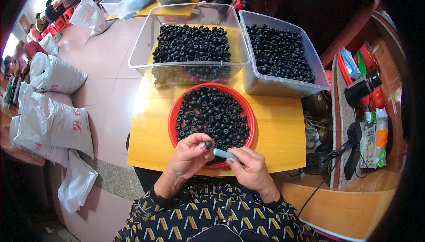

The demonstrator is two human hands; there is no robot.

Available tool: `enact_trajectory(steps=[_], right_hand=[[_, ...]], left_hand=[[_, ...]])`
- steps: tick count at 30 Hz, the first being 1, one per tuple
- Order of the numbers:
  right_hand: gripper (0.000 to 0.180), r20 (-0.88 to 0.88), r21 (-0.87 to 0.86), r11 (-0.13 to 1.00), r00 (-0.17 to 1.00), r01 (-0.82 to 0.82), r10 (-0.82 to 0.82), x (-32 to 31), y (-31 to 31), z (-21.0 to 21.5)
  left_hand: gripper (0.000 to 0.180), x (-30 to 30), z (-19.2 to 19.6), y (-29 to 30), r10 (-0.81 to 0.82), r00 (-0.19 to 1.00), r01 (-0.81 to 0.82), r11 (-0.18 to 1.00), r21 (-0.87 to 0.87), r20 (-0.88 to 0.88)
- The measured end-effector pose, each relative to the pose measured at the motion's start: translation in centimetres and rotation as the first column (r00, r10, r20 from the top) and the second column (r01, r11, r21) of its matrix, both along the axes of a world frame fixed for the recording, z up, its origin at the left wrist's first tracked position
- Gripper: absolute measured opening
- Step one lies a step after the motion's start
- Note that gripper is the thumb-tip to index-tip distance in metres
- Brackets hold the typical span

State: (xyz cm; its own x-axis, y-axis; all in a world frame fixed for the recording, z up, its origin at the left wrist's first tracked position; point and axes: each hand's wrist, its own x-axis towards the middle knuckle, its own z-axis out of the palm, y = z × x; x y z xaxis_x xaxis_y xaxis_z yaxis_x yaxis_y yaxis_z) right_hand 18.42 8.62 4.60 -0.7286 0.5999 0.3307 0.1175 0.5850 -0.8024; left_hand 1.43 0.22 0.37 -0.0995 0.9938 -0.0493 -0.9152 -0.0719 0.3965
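Between the thumb and fingers of my left hand point(190, 154) is a small round black part point(208, 145). My right hand point(253, 169) grips a light-blue rod-shaped handle point(225, 154), its rounded end pointing at the black part, close beside it. Whether the two touch I cannot tell. Both hands are over the near rim of a red round tray point(253, 126), which holds many loose black ring-like parts point(215, 111). Beyond it stand two clear plastic bins, the left one point(146, 42) and the right one point(283, 87), each holding a heap of similar black parts.
A yellow wooden table point(279, 140) carries the tray and bins. White woven sacks point(57, 122) stand on the tiled floor to the left. At right, a ledge holds a black cylinder point(363, 87), cables and packets point(376, 138). Other people sit or stand at the back.
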Motion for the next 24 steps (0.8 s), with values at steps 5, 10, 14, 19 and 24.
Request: enact_trajectory(steps=[5, 10, 14, 19, 24], right_hand=[[0.022, 0.016, 0.071, 0.997, 1.000, 0.007, -0.009, -0.65, 0.27, 0.09], [0.022, 0.027, 0.069, 0.997, 0.999, 0.023, -0.024, -0.61, 0.23, 0.05], [0.023, 0.014, 0.088, 0.996, 0.999, 0.032, -0.033, -0.60, 0.24, -0.06], [0.024, 0.039, 0.185, 0.982, 0.998, 0.042, -0.050, -0.57, 0.25, 0.00], [0.026, 0.056, 0.273, 0.960, 0.995, 0.059, -0.078, -0.84, 0.07, 0.01]], left_hand=[[0.018, -0.42, -0.24, 0.36, -0.008, 1.000, 0.007, 0.999, 0.032, 0.024], [0.018, -0.31, -0.30, 0.29, -0.015, 0.999, 0.014, 0.999, 0.034, 0.039], [0.018, -0.20, 0.04, 0.26, -0.019, 0.999, 0.018, 1.000, 0.025, 0.036], [0.017, -0.14, 0.06, 0.26, 0.030, 0.998, -0.030, 1.000, -0.007, -0.048], [0.018, -0.44, -0.28, 0.29, 0.015, 0.997, -0.012, 0.999, 0.034, -0.070]])
